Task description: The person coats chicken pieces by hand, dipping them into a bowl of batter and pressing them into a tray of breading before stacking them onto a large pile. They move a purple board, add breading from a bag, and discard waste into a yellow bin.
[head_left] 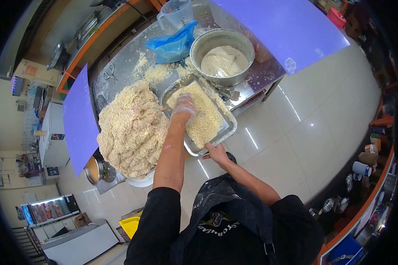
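Observation:
My left hand (185, 105), in a clear plastic glove, presses down into yellowish breadcrumbs (206, 115) spread in a metal tray (232, 126). Its fingers are mostly hidden against the crumbs. My right hand (217, 154), without a visible glove, grips the tray's near rim. Left of the tray rises a big heap of crumb-coated pieces (130, 128), its edge close by my left forearm. Behind the tray stands a round metal pot (251, 53) holding pale, creamy batter (221, 62).
A blue plastic bag (170, 46) and a clear measuring jug (177, 14) stand at the table's back. Scissors (109, 73) lie at the left on the steel table (128, 59). Purple panels (287, 26) flank the table. A pan of orange liquid (93, 171) sits lower left.

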`<state>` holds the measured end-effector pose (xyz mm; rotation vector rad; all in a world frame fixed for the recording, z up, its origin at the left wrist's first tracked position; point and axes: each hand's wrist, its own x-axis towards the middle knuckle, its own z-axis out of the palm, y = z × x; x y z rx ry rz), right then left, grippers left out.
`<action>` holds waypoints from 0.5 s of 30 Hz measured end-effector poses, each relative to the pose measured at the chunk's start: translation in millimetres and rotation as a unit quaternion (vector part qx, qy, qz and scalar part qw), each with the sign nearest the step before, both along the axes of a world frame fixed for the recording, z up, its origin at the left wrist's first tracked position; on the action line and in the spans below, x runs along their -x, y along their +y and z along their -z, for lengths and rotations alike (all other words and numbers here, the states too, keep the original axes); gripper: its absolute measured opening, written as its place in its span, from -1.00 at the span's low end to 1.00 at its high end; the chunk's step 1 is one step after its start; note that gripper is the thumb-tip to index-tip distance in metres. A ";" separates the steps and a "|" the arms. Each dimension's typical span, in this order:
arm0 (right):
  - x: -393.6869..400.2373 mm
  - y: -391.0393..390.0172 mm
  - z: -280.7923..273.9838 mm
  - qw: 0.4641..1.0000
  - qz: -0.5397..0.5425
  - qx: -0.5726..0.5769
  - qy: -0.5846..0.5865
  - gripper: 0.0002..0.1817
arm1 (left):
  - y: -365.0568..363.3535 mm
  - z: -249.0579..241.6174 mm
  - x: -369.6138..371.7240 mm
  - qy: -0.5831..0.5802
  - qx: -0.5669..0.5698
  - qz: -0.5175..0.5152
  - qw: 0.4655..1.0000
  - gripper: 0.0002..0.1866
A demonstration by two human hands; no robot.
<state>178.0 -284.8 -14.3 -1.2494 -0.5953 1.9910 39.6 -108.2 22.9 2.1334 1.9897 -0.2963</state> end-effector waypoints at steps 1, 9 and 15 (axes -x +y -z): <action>-0.4 -1.1 -3.1 1.000 0.003 -0.005 -0.001 -0.64 | -0.1 2.4 -0.2 0.007 -0.002 0.009 1.000 -0.69; 2.2 7.9 -1.1 1.000 -0.010 0.003 0.012 -0.64 | 1.3 -6.1 -2.3 0.019 -0.008 0.027 0.999 -0.66; 0.3 11.9 2.8 0.999 -0.033 -0.001 0.016 -0.53 | 10.7 -0.6 17.0 -0.015 0.054 -0.004 0.998 -0.45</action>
